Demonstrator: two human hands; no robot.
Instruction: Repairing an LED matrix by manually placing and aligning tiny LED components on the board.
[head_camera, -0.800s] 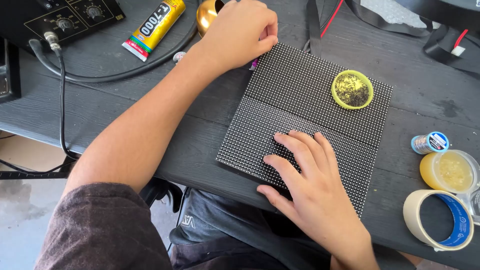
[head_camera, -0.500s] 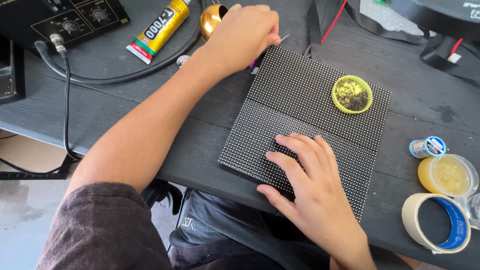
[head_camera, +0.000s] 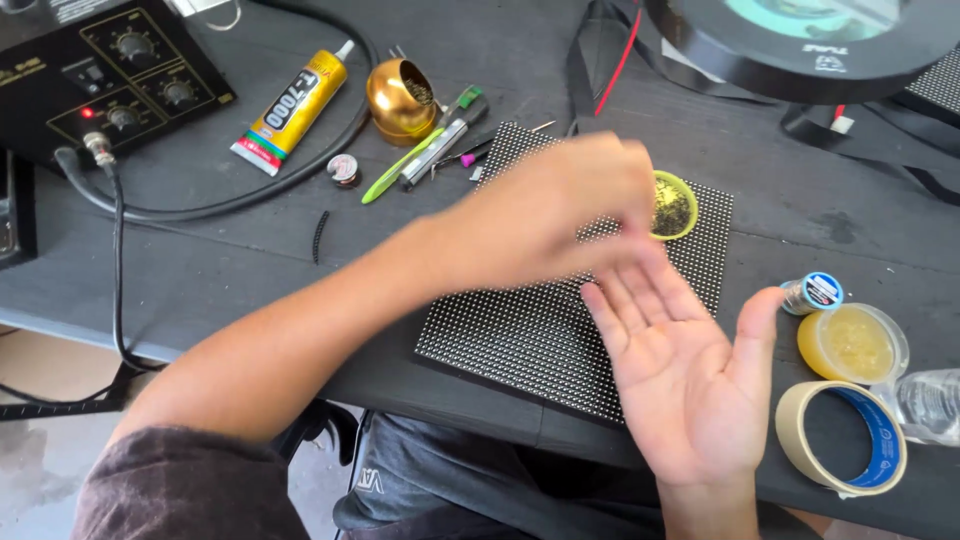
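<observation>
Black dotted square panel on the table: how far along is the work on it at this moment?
Done: the black dotted square panel lies flat on the dark table, a small round yellow tin on its far corner. In hand: the blurred left hand hovers over the open, empty right hand. Left: the thin green tool lies untouched beside it.

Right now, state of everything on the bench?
Left hand: blurred, over the panel, grip unclear.
Right hand: open, palm up.
LED dot panel: flat on table.
Yellow-rimmed tin: lid off, on panel.
Glue tube: capped, lying down.
Masking tape roll: lying flat.
Control unit: red light lit.
</observation>
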